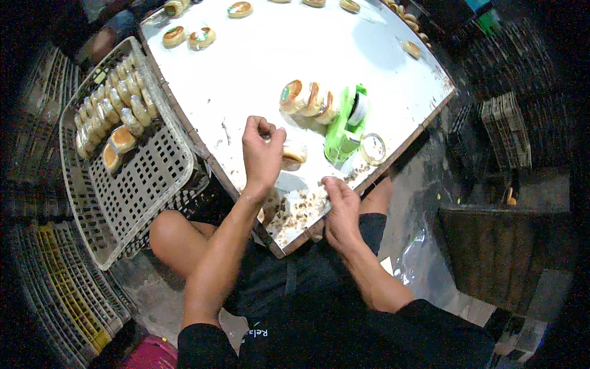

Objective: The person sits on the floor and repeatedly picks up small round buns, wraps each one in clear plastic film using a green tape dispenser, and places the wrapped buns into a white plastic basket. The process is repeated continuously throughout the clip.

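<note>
My left hand (263,154) is raised over the near part of the white table, its fingers curled into a pinch; whatever they may hold is too small to make out. Just right of it lies a golden-topped bun (295,154), seemingly in clear plastic, partly hidden by the hand. My right hand (342,206) is closed at the near right edge, thumb and finger pressed together, their contents unclear. Beyond it stands a green tape dispenser (340,138), with a loose tape roll (372,149) beside it. Several wrapped buns (296,97) lean in a row against the dispenser's left side.
At the left, a pale plastic crate (132,203) holds rows of wrapped buns. More buns (239,9) are scattered along the far side of the white table (258,67). Stacked crates (67,283) line the left, and a brown box-like block (498,252) stands at right.
</note>
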Demonstrator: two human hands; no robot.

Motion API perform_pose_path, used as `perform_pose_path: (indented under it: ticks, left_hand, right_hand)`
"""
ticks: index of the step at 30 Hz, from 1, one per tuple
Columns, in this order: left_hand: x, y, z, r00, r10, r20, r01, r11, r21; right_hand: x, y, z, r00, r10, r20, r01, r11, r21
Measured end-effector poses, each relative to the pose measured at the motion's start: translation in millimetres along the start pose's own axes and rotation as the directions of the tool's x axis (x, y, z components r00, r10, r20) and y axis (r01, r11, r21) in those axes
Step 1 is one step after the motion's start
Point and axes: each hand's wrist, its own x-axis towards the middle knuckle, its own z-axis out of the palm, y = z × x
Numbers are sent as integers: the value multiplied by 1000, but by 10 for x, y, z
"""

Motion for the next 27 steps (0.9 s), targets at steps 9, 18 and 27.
perform_pose_path:
  ticks: [9, 18, 27]
  left_hand:
    - [-438, 126, 689, 899, -185, 398, 220, 975, -43]
    - [-610, -209, 678, 793, -309, 525, 93, 913, 397]
    - [-626, -200, 648, 816, -267, 512, 86, 933, 350]
  right_hand:
    - [57, -561, -231, 701, -712, 41, 597, 553, -581]
    - [833, -480, -586, 980, -152, 130, 196, 859, -472]
    - [845, -556, -450, 930, -341, 138, 328, 601, -729]
